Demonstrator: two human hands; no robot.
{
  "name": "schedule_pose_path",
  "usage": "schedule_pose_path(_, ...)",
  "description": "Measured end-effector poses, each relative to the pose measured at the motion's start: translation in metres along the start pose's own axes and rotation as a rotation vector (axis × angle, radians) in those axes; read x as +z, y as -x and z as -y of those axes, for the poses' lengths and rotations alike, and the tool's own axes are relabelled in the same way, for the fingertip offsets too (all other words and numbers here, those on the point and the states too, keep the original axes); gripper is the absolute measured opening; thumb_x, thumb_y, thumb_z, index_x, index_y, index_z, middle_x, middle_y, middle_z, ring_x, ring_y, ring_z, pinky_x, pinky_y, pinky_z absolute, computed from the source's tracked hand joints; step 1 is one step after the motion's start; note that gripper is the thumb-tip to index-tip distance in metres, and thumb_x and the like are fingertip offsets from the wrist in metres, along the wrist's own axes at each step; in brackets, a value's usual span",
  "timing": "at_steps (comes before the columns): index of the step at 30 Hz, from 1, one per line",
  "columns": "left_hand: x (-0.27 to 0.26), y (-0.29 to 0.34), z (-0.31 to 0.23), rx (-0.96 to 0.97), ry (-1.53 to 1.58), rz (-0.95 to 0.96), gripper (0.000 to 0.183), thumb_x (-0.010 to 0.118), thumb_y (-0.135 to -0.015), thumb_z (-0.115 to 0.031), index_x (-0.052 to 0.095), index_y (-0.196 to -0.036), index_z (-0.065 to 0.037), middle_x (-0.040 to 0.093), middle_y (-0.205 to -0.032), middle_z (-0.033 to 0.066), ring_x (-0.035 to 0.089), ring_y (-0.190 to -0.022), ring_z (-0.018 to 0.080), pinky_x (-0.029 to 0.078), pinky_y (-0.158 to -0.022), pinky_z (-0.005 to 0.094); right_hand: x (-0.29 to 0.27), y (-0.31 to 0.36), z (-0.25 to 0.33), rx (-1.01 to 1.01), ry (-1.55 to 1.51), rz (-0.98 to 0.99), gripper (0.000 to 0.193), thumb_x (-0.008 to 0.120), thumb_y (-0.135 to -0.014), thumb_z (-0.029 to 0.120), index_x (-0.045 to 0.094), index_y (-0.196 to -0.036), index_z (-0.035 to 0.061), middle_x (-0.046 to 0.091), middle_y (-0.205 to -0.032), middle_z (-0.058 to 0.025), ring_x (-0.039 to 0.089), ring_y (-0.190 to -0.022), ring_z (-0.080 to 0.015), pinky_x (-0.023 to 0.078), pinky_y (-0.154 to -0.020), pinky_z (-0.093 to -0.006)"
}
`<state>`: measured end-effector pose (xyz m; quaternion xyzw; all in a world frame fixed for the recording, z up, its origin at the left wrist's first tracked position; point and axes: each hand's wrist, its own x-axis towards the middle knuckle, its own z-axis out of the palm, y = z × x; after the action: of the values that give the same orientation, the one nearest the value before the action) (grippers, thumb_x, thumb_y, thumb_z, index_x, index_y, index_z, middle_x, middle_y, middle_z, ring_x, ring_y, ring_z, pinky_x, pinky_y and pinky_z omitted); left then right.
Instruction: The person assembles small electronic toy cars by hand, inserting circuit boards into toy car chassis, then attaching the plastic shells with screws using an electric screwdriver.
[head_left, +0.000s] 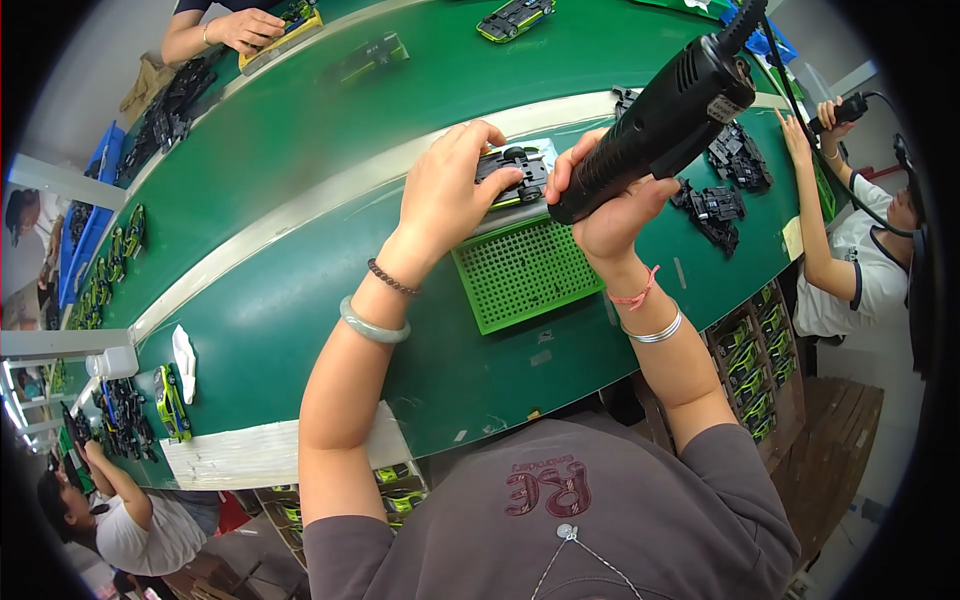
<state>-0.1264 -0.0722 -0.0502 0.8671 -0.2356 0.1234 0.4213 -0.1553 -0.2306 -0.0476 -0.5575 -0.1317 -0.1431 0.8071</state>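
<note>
Dark shirt, maroon embroidery, pale bangle, apparently beaded brown bracelet, pink cord, silver bangles

Left hand: one; right hand: one. Black power tool, in the right hand: one. Held toy car, under the left hand: one. Green perforated basket: one. White cloth: one; single toy car beside it: one. White container: one. Beaded bracelet: one. Pale green bangle: one. Pink string bracelet: one. Pendant: one. Black parts, right: overlapping, exact number unclear. Co-workers: at least three.
</note>
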Motion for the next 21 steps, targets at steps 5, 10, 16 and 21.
schedule_pose_path(5, 0.002, -0.001, 0.001, -0.002, -0.005, 0.005, 0.031, 0.071, -0.072, -0.018, 0.055, -0.093, -0.001, 0.059, -0.084, 0.0135, 0.059, -0.078, 0.0267, 0.047, -0.068, 0.0347, -0.003, 0.002, -0.006, -0.009, 0.021, 0.012, 0.093, 0.027, -0.06, 0.09, 0.046, -0.083, 0.0021, 0.048, -0.057, -0.0082, 0.05, -0.049, -0.0183, 0.041, -0.045, -0.0273)
schedule_pose_path(10, -0.002, 0.0, -0.003, -0.039, 0.01, 0.02, 0.03, 0.071, -0.072, -0.017, 0.055, -0.092, -0.001, 0.06, -0.087, 0.0139, 0.059, -0.083, 0.0273, 0.047, -0.071, 0.0343, 0.003, 0.002, -0.004, 0.015, 0.103, -0.023, 0.093, 0.028, -0.059, 0.091, 0.046, -0.083, 0.0025, 0.048, -0.059, -0.0072, 0.05, -0.05, -0.0172, 0.042, -0.045, -0.0273)
schedule_pose_path(16, -0.027, -0.004, 0.003, 0.024, 0.135, -0.064, 0.035, 0.068, -0.077, -0.026, 0.056, -0.102, -0.002, 0.059, -0.099, 0.0148, 0.056, -0.096, 0.03, 0.043, -0.083, 0.0355, 0.006, 0.0, 0.005, 0.005, 0.041, -0.005, 0.096, 0.025, -0.059, 0.091, 0.046, -0.083, 0.0012, 0.051, -0.06, -0.0087, 0.052, -0.051, -0.0178, 0.043, -0.046, -0.0276)
schedule_pose_path(21, -0.07, 0.023, 0.014, -0.018, 0.128, 0.124, 0.062, 0.076, -0.069, -0.032, 0.051, -0.115, 0.001, 0.055, -0.114, 0.017, 0.051, -0.11, 0.0277, 0.039, -0.094, 0.0355, 0.014, -0.02, 0.038, -0.095, -0.044, 0.034, 0.099, 0.022, -0.058, 0.092, 0.048, -0.084, 0.0002, 0.051, -0.057, -0.011, 0.051, -0.05, -0.0198, 0.045, -0.048, -0.0305)
